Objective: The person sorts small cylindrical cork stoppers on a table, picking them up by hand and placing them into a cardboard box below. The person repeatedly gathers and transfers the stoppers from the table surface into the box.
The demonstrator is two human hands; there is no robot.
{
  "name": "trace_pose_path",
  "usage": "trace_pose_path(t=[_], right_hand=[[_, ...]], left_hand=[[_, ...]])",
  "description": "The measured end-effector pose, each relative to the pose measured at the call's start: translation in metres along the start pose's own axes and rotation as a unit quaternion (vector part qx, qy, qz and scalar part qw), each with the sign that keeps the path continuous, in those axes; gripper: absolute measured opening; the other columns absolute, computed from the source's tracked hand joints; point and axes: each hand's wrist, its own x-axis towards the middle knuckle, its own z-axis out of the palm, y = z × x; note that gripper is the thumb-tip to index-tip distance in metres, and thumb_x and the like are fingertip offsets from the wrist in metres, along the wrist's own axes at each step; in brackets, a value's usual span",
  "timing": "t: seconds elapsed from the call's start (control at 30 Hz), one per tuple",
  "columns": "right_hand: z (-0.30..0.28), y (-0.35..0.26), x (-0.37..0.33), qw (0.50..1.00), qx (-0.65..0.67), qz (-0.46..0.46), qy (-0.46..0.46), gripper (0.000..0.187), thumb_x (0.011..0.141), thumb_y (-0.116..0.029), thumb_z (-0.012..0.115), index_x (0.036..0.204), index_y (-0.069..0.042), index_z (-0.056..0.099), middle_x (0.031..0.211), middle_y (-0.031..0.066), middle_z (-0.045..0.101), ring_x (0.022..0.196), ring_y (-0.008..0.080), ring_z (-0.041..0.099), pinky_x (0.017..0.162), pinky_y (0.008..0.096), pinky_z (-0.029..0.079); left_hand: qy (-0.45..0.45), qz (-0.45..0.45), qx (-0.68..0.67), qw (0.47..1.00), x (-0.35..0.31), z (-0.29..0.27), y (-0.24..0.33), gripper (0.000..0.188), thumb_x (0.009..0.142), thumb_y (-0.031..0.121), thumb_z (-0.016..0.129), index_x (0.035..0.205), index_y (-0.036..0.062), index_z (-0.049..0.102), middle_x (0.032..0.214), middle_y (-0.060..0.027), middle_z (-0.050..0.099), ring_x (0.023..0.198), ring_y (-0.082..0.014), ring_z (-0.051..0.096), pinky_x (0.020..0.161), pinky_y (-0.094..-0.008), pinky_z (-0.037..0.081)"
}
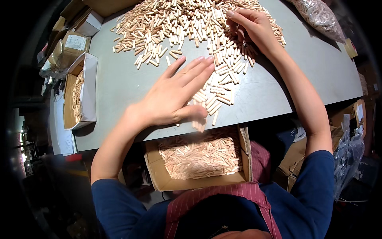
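Two bare hands work over a gray table (119, 83) strewn with pale wooden dowels (171, 24), their main heap at the far side and a looser trail running toward the near edge, too many to count. Two open boxes hold more of them. One, a brown cardboard box (154, 163), sits just below the near edge, its floor covered by a thick layer of dowels, part of it blurred; a few blurred dowels show at the table's edge above it. The other, a white-sided box (89, 93), stands tilted at the table's left side with dowels piled inside. One clear plastic bag (320, 18) lies at the far right, its pale contents too indistinct to name. One labeled carton (65, 49) stands at the far left.

The left hand (179, 89) lies palm down over the trail, fingers extended and slightly spread, thumb blurred and apart from them. The right hand (254, 30) reaches over the heap's right side, thumb and forefinger pointing left, the other fingers curled; whether they pinch a dowel cannot be told. The worker wears one striped maroon apron (215, 193).
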Motion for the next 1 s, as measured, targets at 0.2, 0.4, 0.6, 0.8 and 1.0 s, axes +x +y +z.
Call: trace_pose_path(t=[0.2, 0.4, 0.6, 0.8, 1.0], right_hand=[[0.001, 0.0, 0.0, 1.0, 0.022, -0.006, -0.001, 0.036, 0.106, -0.034, 0.065, 0.09, -0.003, 0.073, 0.072, -0.0012, 0.066, 0.061, 0.0031, 0.057, 0.054, 0.0198, 0.042], [-0.003, 0.01, 0.002, 0.997, 0.069, 0.018, 0.012, 0.033, 0.105, -0.033, 0.067, 0.1, -0.001, 0.074, 0.082, 0.0007, 0.068, 0.063, 0.0041, 0.058, 0.054, 0.0193, 0.044], [-0.003, 0.006, 0.001, 0.997, 0.077, 0.008, 0.003, 0.035, 0.103, -0.034, 0.069, 0.093, -0.001, 0.074, 0.077, 0.0008, 0.068, 0.065, 0.0041, 0.061, 0.054, 0.0191, 0.045], [-0.001, 0.0, -0.001, 0.995, 0.098, 0.021, -0.003, 0.032, 0.103, -0.033, 0.071, 0.095, -0.002, 0.074, 0.08, 0.0007, 0.068, 0.07, 0.0042, 0.061, 0.053, 0.0193, 0.043], [0.002, 0.004, 0.0, 0.998, 0.064, -0.002, 0.004, 0.034, 0.105, -0.036, 0.067, 0.092, -0.005, 0.071, 0.081, -0.0016, 0.066, 0.064, 0.0025, 0.055, 0.055, 0.0194, 0.042]], left_hand=[[-0.016, 0.01, -0.01, 1.0, -0.032, -0.001, 0.012, 0.114, 0.091, 0.088, 0.028, 0.163, 0.0, 0.03, 0.171, -0.016, 0.031, 0.157, -0.0338, 0.031, 0.129, -0.0524, 0.018], [0.141, -0.114, -0.54, 0.822, -0.067, 0.003, 0.012, 0.099, 0.101, 0.079, 0.023, 0.161, 0.0008, 0.037, 0.16, -0.0185, 0.048, 0.149, -0.0332, 0.044, 0.128, -0.048, 0.027], [0.298, -0.2, -0.654, 0.666, -0.07, 0.003, 0.013, 0.081, 0.113, 0.058, 0.02, 0.154, -0.0081, 0.042, 0.151, -0.0251, 0.055, 0.146, -0.0324, 0.049, 0.125, -0.0436, 0.034], [0.24, -0.219, -0.577, 0.749, -0.068, 0.0, 0.024, 0.084, 0.112, 0.061, 0.024, 0.151, -0.0089, 0.046, 0.15, -0.0241, 0.056, 0.144, -0.0304, 0.05, 0.124, -0.0424, 0.032], [0.186, -0.198, -0.469, 0.84, -0.067, -0.001, 0.029, 0.057, 0.106, 0.031, 0.058, 0.151, -0.0033, 0.051, 0.149, -0.0188, 0.059, 0.142, -0.0307, 0.053, 0.121, -0.0408, 0.037]])
